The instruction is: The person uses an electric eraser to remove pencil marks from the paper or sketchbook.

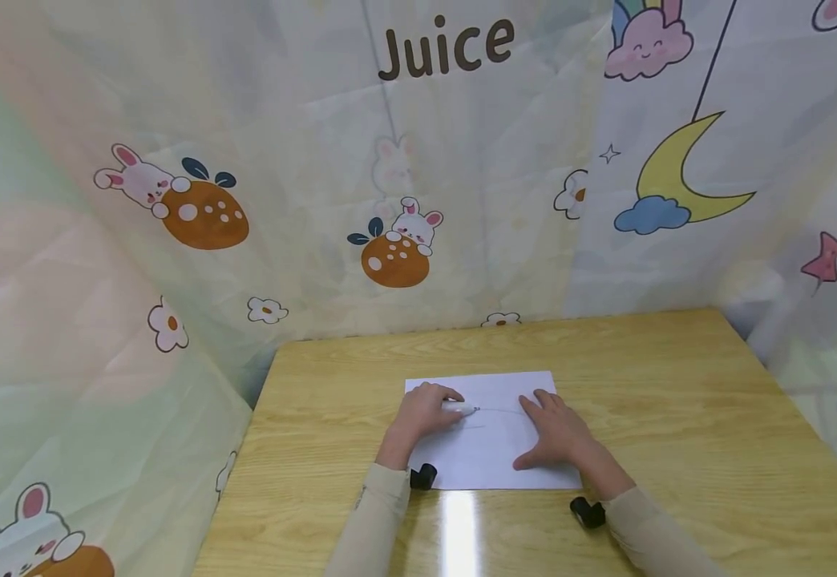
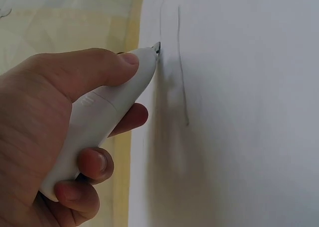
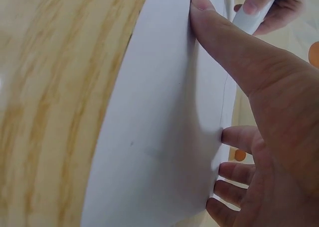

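A white sheet of paper (image 1: pixel 491 465) lies on the wooden table, with a long thin line across its upper part and a shorter one below. My left hand (image 1: pixel 422 413) grips a white utility knife (image 2: pixel 104 107), thumb on top and fingers curled beneath. The knife's small metal blade (image 2: pixel 157 47) points right, its tip at the start of the long line. On the right half of the paper rests my right hand (image 1: pixel 559 433), thumb and fingers spread, fingertips against the sheet. In the right wrist view the knife is partly hidden behind the thumb.
The wooden table (image 1: pixel 346 385) extends around the paper on all sides. A cloth backdrop (image 1: pixel 303 200) with cartoon prints hangs behind the table's far edge. Small black devices (image 1: pixel 588 513) sit at both wrists, and a bright reflection shows on the table in front of the paper.
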`<action>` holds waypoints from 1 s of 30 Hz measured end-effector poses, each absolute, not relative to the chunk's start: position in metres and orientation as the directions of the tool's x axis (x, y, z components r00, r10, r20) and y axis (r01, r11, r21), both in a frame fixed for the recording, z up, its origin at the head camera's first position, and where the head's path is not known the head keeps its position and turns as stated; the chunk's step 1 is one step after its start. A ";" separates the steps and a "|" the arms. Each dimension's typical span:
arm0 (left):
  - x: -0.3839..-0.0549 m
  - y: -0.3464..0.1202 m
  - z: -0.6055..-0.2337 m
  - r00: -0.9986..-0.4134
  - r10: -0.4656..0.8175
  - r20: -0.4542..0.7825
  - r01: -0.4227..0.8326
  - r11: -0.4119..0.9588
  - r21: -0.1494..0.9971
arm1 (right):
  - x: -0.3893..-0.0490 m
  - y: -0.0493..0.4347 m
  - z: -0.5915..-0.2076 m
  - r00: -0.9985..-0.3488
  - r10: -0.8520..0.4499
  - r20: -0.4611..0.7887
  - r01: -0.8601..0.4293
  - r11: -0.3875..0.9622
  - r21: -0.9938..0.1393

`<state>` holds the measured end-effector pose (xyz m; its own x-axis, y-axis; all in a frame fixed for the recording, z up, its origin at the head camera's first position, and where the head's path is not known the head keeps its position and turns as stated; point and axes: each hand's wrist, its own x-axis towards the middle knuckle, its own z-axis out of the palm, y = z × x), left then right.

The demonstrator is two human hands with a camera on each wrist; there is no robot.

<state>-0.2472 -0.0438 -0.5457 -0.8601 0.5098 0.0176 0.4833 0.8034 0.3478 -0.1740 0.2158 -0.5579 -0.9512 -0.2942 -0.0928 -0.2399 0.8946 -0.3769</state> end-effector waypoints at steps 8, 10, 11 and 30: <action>-0.239 -0.046 -0.551 -0.851 0.526 -0.018 0.480 0.790 0.381 | -0.168 0.215 -0.568 -0.948 -0.299 -0.112 -0.237 0.894 -0.380; -0.237 -0.047 -0.550 -0.861 0.508 -0.015 0.464 0.798 0.385 | -0.168 0.215 -0.570 -0.950 -0.298 -0.098 -0.241 0.893 -0.381; -0.237 -0.048 -0.550 -0.866 0.500 -0.010 0.457 0.800 0.387 | -0.168 0.215 -0.570 -0.951 -0.295 -0.087 -0.242 0.892 -0.382; -0.246 -0.045 -0.545 -0.859 0.510 -0.036 0.459 0.800 0.385 | -0.172 0.217 -0.576 -0.958 -0.286 -0.024 -0.253 0.882 -0.397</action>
